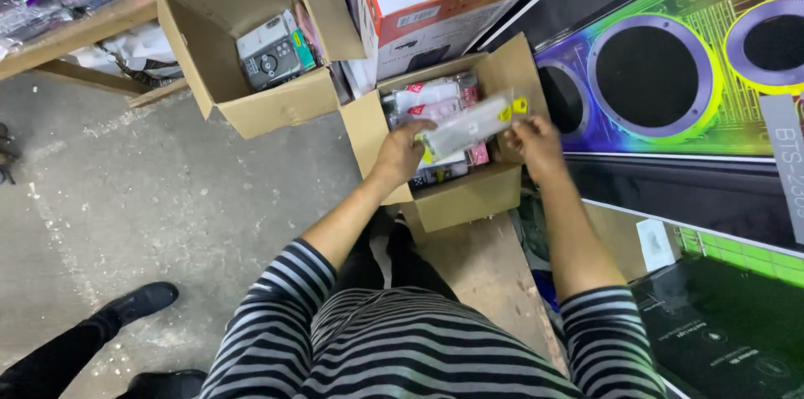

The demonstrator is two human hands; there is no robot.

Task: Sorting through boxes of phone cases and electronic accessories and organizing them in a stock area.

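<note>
My left hand and my right hand hold the two ends of a long clear plastic packet with yellow corner tags. They hold it just above an open cardboard box packed with several similar packets in white, red and pink. Both arms wear striped sleeves and reach forward from my body.
A second open cardboard box with a grey device stands to the left. A white and orange carton sits behind. Large colourful speaker boxes fill the right side. Another person's black shoe rests on the concrete floor at lower left.
</note>
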